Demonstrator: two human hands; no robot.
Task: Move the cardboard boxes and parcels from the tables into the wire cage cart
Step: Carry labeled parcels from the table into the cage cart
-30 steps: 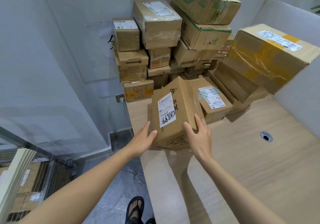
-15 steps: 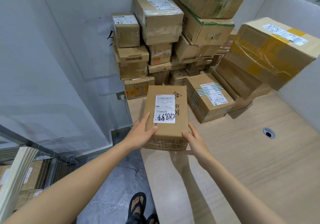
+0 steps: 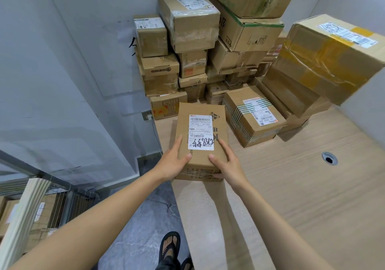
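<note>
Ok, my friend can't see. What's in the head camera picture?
A left hand and right hand hold a small labelled cardboard box at the edge of a wooden table. Behind it, more boxes are piled against the wall; a wire cage cart is lower left.

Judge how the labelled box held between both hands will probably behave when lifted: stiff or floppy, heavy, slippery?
Probably stiff: the labelled box shows sharp, undented edges under the left hand and right hand. Likely manageable in weight, being small beside the stacked cartons, though contents are hidden. Plain cardboard should grip well.
</note>
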